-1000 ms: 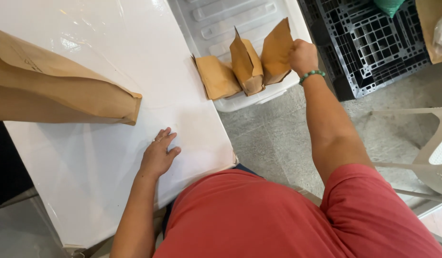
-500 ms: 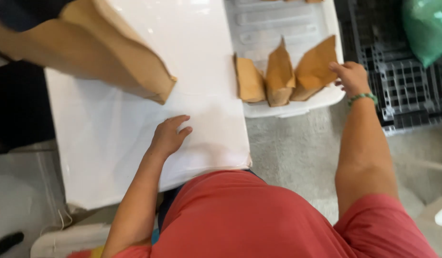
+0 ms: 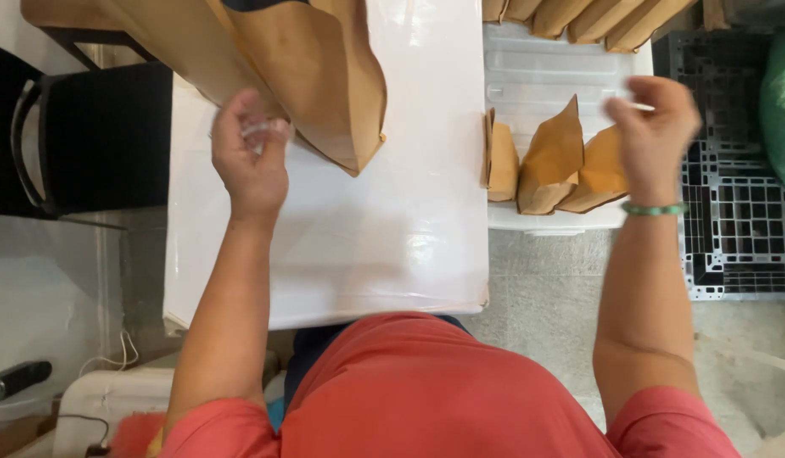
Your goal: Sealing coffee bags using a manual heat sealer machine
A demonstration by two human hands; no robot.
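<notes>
while the left hand (image 3: 250,161) lay flat on the white table (image 3: 367,246) a moment ago, it is now lifted and drawn back toward the table's far left corner, fingers curled around a small pale thing (image 3: 258,130) pinched at the fingertips; blur hides what it is. just beyond that hand, the big brown bag (image 3: 299,76) lies on the table's far side, its corner pointing toward the middle of the table.

the right hand (image 3: 651,136) was down on the small brown bags (image 3: 554,161) half a second ago; now it is raised above them, off the table's right edge, thumb and fingers closed on a thin white strip (image 3: 634,106). the small bags stand in a row of three on a white tray (image 3: 545,76) touching the table's right edge, and none of them is held now. more brown bags (image 3: 579,15) line the tray's far end.

so both hands have left their resting places, and each now pinches something small and pale; i judge the work has moved on from handling the bags to handling these small pieces. a black crate (image 3: 736,229) sits further right of the table, past the tray, with something green (image 3: 781,110) beside it.
</notes>
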